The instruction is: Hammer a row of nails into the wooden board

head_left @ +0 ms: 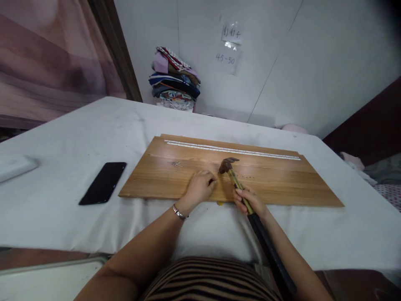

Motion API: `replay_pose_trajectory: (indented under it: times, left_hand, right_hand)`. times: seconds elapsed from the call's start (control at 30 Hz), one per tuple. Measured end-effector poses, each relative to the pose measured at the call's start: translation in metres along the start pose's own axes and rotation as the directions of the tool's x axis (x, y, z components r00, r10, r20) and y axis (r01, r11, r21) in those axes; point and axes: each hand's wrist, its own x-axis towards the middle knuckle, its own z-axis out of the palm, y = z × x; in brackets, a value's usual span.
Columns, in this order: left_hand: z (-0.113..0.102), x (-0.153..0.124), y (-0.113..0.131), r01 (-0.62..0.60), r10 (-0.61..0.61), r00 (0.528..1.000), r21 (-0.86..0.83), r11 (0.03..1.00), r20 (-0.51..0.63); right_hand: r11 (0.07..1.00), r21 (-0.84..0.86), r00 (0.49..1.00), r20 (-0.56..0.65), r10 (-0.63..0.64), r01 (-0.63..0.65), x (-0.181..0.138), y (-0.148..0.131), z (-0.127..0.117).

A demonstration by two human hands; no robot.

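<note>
My right hand point(250, 200) grips a claw hammer point(259, 229) by the upper part of its handle, its long black grip trailing back along my forearm. The rusty head is just above a brown wooden board point(288, 182). My left hand point(202, 185) rests on the board left of the hammer head, fingers curled together in a pinch; what they hold, if anything, is too small to make out. A row of small dark dots point(246, 177), perhaps nail heads, runs right of the hammer head. Several loose nails point(176, 164) lie on the board's left part.
Two white measuring strips point(232, 150) run along the board's far edge. A black phone point(103, 182) lies left of the board on the white tablecloth point(62, 200). Folded clothes point(175, 79) are stacked at the back by the wall, where paper notes point(227, 60) are taped.
</note>
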Motion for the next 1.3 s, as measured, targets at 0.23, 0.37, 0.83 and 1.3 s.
replay_pose_trajectory:
  times: [0.23,0.37,0.83,1.3]
  left_hand:
    - [-0.002,-0.001,0.001,-0.005,0.005,1.000,-0.001,1.000,-0.006]
    - [-0.003,0.000,0.003,-0.004,0.004,1.000,-0.002,1.000,-0.005]
    - [-0.002,0.002,0.002,0.008,-0.008,1.000,-0.004,1.000,0.011]
    - [-0.003,0.000,0.002,0.023,-0.022,0.999,-0.005,1.000,0.027]
  right_hand:
    - [1.000,0.019,1.000,0.016,-0.021,0.020,0.001,-0.004,0.002]
    - [0.999,0.027,0.999,0.014,-0.032,0.032,0.002,-0.003,0.003]
    - [0.997,0.033,0.997,0.017,-0.069,0.069,0.004,0.006,-0.003]
    - [0.989,0.127,0.994,0.080,-0.081,0.070,0.007,0.015,-0.012]
